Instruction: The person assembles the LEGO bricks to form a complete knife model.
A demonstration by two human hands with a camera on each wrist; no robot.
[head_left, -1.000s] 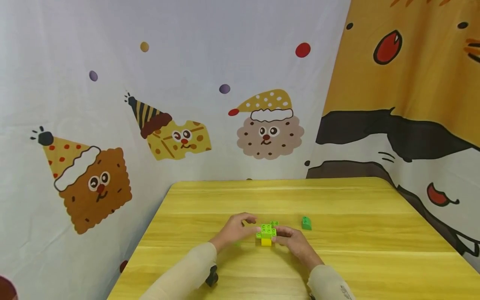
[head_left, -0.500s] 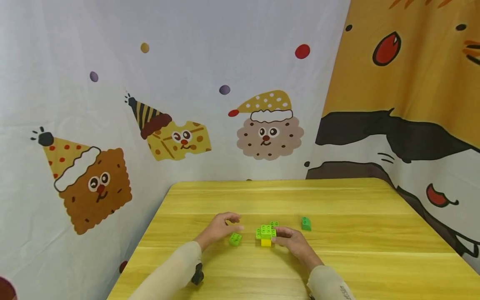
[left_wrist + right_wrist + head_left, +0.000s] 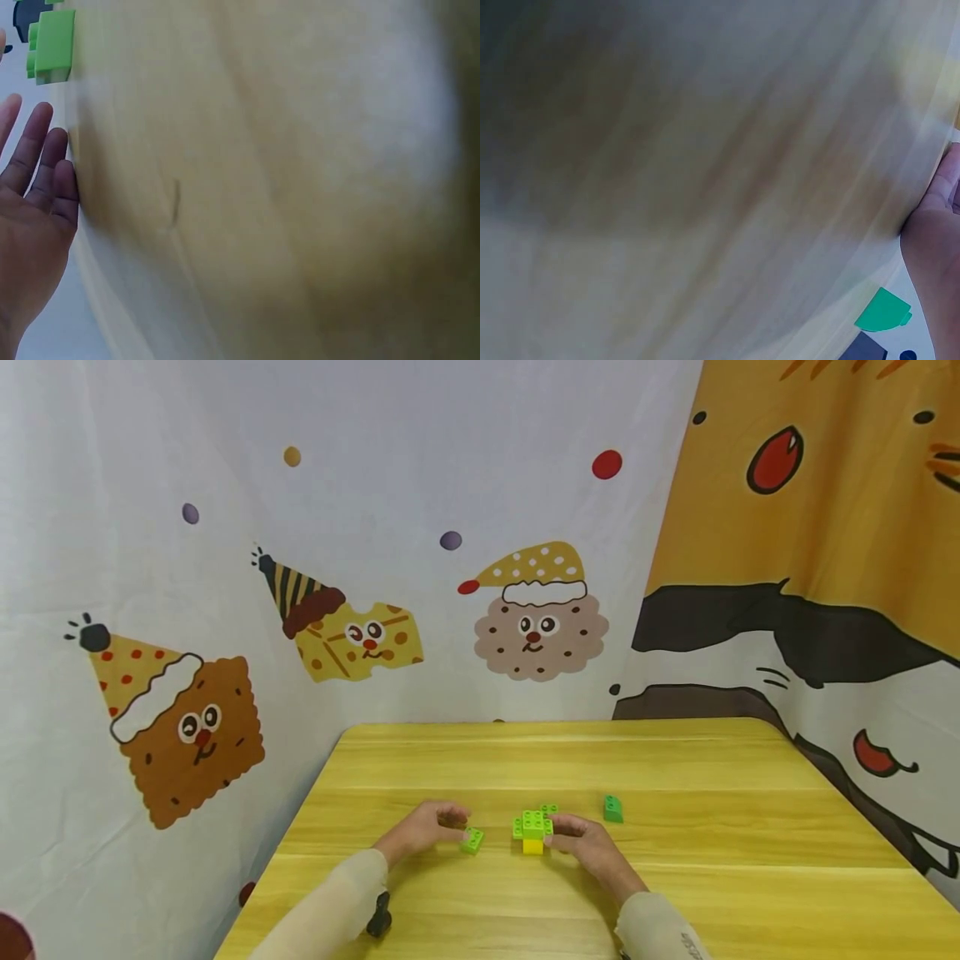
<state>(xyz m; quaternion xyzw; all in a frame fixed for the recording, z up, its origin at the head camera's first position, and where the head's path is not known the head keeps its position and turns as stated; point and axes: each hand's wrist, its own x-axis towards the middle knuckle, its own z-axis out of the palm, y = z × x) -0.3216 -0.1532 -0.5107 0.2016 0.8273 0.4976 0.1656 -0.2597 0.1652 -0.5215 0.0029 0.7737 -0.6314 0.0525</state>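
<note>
In the head view a small stack of bricks (image 3: 534,825), light green on top of yellow, stands at mid-table. My right hand (image 3: 590,846) holds it by its right side between thumb and fingers. To the left lies a loose light green building brick (image 3: 473,841), studs up. My left hand (image 3: 427,828) is just beside it, thumb tip right at its edge and fingers loosely bent above. The left wrist view has a light green brick (image 3: 56,46) beyond the spread fingers of the left hand (image 3: 34,210). The stack is out of the right wrist view.
Behind the stack lies another light green brick (image 3: 550,808), partly hidden. A darker green brick with a curved side (image 3: 613,809) sits farther right on the wooden table (image 3: 712,777). A printed cloth (image 3: 450,468) hangs behind the table's far edge.
My left hand has moved left, away from the stack, then lowered toward the loose light green brick, which it now partly covers. The right hand has stayed at the stack.
</note>
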